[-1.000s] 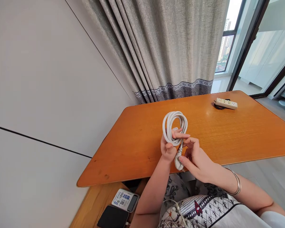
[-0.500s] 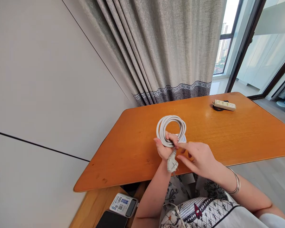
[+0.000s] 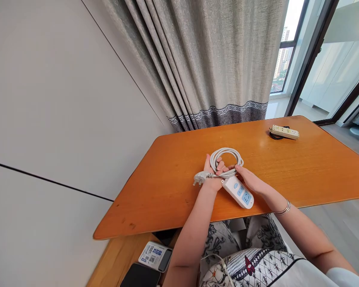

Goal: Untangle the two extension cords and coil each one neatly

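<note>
My left hand (image 3: 215, 169) is closed around the lower side of a coiled white power cord (image 3: 226, 150), palm turned up and fingers curled over the loops. The cord's plug (image 3: 201, 177) lies across my left wrist with its prongs pointing left. Below the coil is the white power strip (image 3: 238, 192), slanting toward the table's front edge, its blue socket faces up. My right hand (image 3: 249, 179) grips the right side of the coil, fingertips inside the loop; its thumb is hidden.
On the orange wooden table (image 3: 167, 183), a second, cream power strip (image 3: 284, 132) with a black cord lies at the far right. Below the table's front left, a white-and-grey box (image 3: 154, 256) and a black flat object (image 3: 140, 276) rest on a wooden surface.
The coil has shifted right and the plug has swung from hanging down to lying leftward over my left wrist. The white strip has come into view, and my right hand now holds the coil.
</note>
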The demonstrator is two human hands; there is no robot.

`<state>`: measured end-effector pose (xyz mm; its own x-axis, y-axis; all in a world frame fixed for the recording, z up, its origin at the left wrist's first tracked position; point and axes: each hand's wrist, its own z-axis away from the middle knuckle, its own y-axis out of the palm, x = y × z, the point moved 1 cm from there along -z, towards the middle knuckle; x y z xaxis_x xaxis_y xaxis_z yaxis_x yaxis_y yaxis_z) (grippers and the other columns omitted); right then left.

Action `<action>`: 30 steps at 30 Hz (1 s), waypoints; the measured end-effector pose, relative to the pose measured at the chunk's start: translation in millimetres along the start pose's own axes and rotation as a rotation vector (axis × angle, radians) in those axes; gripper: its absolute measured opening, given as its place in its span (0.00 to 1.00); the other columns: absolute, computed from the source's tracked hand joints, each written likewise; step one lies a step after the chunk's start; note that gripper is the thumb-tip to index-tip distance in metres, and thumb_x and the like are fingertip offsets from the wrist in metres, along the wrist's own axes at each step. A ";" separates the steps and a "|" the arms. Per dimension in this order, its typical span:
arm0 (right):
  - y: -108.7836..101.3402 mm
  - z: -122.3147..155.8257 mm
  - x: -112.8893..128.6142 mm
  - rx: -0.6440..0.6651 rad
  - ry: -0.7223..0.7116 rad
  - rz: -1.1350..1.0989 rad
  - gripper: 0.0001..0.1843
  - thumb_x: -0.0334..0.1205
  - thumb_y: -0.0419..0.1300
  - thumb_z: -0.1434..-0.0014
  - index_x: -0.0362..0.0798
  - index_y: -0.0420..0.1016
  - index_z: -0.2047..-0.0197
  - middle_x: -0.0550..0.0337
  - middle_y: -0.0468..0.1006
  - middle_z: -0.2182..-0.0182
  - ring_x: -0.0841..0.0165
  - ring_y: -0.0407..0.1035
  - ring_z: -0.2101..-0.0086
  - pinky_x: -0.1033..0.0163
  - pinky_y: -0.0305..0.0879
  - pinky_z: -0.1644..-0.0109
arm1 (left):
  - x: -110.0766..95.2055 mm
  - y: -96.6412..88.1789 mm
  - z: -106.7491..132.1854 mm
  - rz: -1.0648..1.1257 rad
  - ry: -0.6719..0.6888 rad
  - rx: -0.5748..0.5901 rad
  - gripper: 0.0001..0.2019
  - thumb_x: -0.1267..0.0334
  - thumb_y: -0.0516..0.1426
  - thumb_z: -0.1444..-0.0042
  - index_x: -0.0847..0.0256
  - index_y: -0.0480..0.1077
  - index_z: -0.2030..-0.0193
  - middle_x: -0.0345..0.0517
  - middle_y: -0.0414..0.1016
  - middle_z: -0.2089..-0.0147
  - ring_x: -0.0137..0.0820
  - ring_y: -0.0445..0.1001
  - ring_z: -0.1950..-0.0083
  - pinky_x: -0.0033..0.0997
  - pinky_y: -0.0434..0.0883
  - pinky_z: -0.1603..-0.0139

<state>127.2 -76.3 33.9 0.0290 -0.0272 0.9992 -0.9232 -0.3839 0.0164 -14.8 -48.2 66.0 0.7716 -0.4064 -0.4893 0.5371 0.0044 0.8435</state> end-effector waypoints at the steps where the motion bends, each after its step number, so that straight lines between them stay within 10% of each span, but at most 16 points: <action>1: 1.1 -2.9 -6.8 -0.049 -0.007 -0.027 0.31 0.66 0.46 0.34 0.48 0.76 0.54 0.56 0.80 0.60 0.65 0.70 0.61 0.59 0.66 0.53 | 0.6 -1.6 -3.4 -0.010 -0.005 -0.009 0.28 0.40 0.47 0.33 0.62 0.63 0.74 0.30 0.53 0.86 0.18 0.52 0.87 0.20 0.65 0.75; 12: -6.8 -11.1 -20.9 -0.442 0.035 -0.019 0.27 0.66 0.49 0.41 0.49 0.68 0.61 0.53 0.78 0.61 0.61 0.69 0.59 0.58 0.66 0.51 | 23.2 -30.0 -30.3 -0.197 0.112 -0.066 0.14 0.55 0.55 0.40 0.63 0.77 0.62 0.49 0.80 0.69 0.35 0.80 0.66 0.35 0.76 0.58; 18: -20.0 -12.2 -30.9 -0.524 0.092 -0.090 0.29 0.67 0.48 0.41 0.48 0.68 0.58 0.50 0.79 0.56 0.59 0.70 0.55 0.56 0.66 0.48 | 32.6 -32.7 -25.1 -0.499 0.253 0.129 0.20 0.69 0.67 0.56 0.60 0.76 0.53 0.51 0.83 0.56 0.45 0.77 0.43 0.44 0.68 0.37; 24: -22.4 -5.4 -28.0 -0.482 -0.021 0.034 0.28 0.63 0.43 0.36 0.48 0.70 0.59 0.50 0.78 0.56 0.60 0.70 0.54 0.55 0.65 0.44 | 22.5 -32.2 -12.8 -0.571 0.139 0.430 0.33 0.62 0.73 0.59 0.59 0.73 0.44 0.57 0.77 0.41 0.49 0.73 0.37 0.48 0.66 0.35; 30: -21.8 0.8 -22.7 -0.338 -0.084 0.267 0.24 0.59 0.47 0.35 0.48 0.68 0.51 0.50 0.77 0.54 0.60 0.70 0.53 0.52 0.63 0.42 | 17.5 -35.5 -21.8 -0.437 0.244 0.110 0.23 0.55 0.72 0.57 0.62 0.74 0.56 0.49 0.81 0.56 0.38 0.81 0.57 0.40 0.73 0.47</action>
<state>147.0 -68.0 10.8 -0.2096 -0.1647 0.9638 -0.9756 -0.0303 -0.2173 -12.9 -35.5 22.6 0.5469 -0.1236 -0.8281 0.7985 -0.2202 0.5602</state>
